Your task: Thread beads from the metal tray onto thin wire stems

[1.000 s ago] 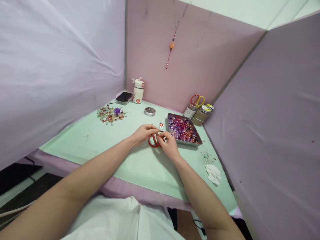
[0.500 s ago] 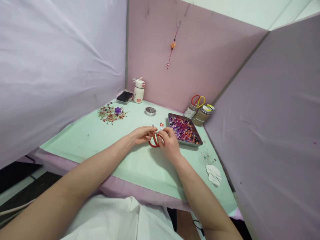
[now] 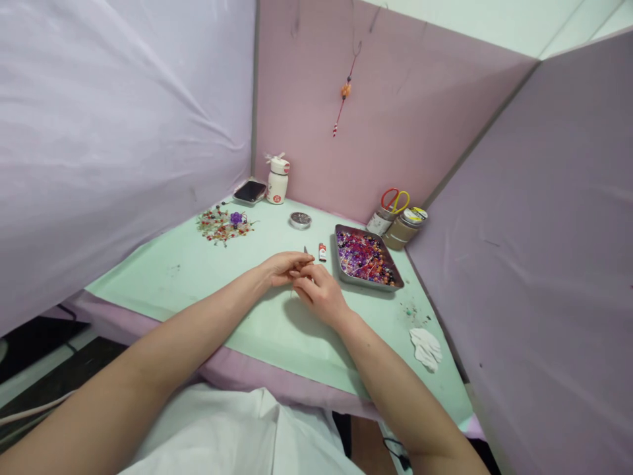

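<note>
My left hand (image 3: 285,268) and my right hand (image 3: 319,291) meet above the middle of the green tabletop. Fingers of both are pinched together, and whatever small thing lies between them is too tiny to make out. The dark tip of the scissors (image 3: 305,250) shows just past my left fingertips; their red handles are hidden by my hands. A red and white lighter (image 3: 322,252) lies just beyond. Right of my hands is a metal tray (image 3: 370,285) of purple, red and orange beads.
A round tin (image 3: 300,220), beaded pieces (image 3: 225,226), phone (image 3: 250,191) and white bottle (image 3: 277,181) lie farther back. Jars (image 3: 403,227), one holding scissors, stand behind the tray. A crumpled white cloth (image 3: 426,349) is at right. A beaded string (image 3: 345,90) hangs ahead.
My right hand has moved left against my left fingers. The red scissor handles, visible before between my hands, are now covered. The view has shifted slightly.
</note>
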{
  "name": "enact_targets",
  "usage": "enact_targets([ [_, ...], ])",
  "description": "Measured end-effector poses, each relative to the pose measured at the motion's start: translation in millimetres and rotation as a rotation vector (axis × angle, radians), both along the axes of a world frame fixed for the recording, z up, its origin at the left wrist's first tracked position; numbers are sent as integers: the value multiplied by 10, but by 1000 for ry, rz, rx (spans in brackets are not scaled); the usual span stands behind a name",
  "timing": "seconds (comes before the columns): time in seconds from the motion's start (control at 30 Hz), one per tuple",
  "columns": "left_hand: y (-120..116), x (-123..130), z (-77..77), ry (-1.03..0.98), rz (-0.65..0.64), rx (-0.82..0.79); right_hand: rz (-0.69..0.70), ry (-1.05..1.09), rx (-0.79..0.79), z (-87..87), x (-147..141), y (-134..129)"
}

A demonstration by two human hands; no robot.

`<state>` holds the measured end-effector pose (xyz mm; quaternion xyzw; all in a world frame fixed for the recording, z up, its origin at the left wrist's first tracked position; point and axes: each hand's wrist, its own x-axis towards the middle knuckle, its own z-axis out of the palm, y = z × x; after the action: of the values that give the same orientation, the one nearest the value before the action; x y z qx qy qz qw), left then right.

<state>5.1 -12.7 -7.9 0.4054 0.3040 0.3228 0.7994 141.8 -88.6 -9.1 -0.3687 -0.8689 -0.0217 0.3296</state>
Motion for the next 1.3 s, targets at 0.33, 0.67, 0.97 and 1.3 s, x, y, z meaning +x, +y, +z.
enact_targets([
  [0.33, -18, -21, 15, 68, 209, 157, 254, 180, 21, -22, -148, -157],
  [0.67, -59, 29, 7, 190, 411, 393, -185, 745, -239, -94, -23, 62],
  [0.97, -71, 36, 20, 208, 411, 398, -161, 683, -182, -102, -20, 77],
  [1.3, -98, 42, 44, 206, 389, 386, -214, 643, -189, -126, 6, 122],
])
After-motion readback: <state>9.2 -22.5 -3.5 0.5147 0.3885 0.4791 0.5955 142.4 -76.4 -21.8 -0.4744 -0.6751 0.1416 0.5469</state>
